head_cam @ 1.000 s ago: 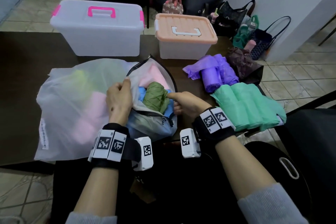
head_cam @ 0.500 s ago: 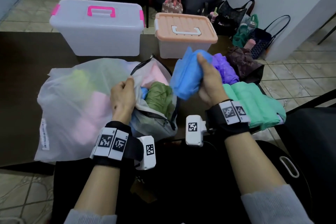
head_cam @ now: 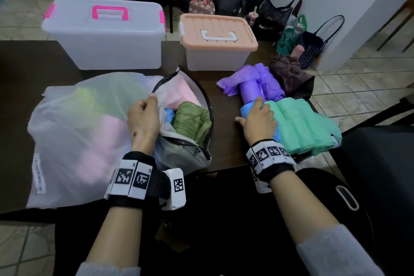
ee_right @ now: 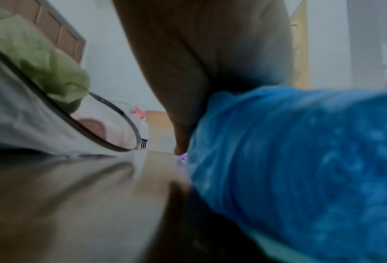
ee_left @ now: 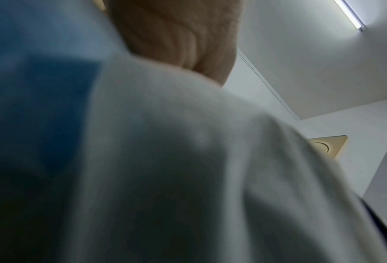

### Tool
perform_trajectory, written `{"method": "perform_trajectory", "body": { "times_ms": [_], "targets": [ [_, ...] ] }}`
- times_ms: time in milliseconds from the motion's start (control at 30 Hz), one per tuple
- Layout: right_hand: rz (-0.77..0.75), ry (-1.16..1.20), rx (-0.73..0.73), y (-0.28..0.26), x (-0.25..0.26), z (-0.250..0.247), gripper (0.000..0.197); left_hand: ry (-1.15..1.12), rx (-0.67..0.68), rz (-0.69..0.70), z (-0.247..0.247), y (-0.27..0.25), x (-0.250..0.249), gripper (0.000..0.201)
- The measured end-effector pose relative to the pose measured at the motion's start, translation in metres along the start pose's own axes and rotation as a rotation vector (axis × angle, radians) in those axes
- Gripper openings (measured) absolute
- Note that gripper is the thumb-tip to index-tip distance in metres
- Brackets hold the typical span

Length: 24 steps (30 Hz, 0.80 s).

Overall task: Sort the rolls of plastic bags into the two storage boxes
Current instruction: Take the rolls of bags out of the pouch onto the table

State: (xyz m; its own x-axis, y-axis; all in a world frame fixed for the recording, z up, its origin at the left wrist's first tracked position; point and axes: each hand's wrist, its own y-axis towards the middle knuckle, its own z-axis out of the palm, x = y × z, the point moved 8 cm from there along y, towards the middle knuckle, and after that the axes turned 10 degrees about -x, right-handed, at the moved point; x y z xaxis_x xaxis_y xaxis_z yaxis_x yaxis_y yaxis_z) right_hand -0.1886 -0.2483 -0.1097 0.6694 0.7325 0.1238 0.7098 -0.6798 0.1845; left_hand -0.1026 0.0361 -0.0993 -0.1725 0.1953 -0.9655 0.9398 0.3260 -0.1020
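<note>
Nearest to us, our left hand (head_cam: 143,119) pinches the open rim of the translucent zip bag (head_cam: 74,132), thumb pressed against curled fingers; just beyond its fingertips, inside the bag's mouth, lie an olive roll (head_cam: 190,119) and a pink roll (head_cam: 186,94). Our right hand (head_cam: 259,119) lies palm-down over the blue roll (ee_right: 300,169), fingers curled over its top and thumb spread toward the table (head_cam: 224,141); the roll rests on the table. Touching the outer side of these fingers are the mint green rolls (head_cam: 302,125), and just past the fingertips the purple rolls (head_cam: 257,87). Farther on stand the pink-handled box (head_cam: 105,36) and the orange-lidded box (head_cam: 218,40), both lidded.
</note>
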Motion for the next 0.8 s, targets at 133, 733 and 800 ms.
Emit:
{"method": "perform_trajectory", "body": {
  "times_ms": [133, 733, 800],
  "targets": [
    [0.008, -0.012, -0.038, -0.002, 0.004, 0.012, 0.088, -0.008, -0.005, 0.002, -0.002, 0.002, 0.003, 0.04],
    [0.0, 0.722, 0.466, -0.057, 0.099, -0.036, 0.042, 0.057, -0.043, 0.107, -0.008, -0.016, -0.01, 0.038],
    [0.011, 0.716, 0.591, -0.065, 0.111, -0.019, 0.054, 0.078, -0.051, 0.119, -0.007, -0.016, -0.01, 0.033]
  ]
}}
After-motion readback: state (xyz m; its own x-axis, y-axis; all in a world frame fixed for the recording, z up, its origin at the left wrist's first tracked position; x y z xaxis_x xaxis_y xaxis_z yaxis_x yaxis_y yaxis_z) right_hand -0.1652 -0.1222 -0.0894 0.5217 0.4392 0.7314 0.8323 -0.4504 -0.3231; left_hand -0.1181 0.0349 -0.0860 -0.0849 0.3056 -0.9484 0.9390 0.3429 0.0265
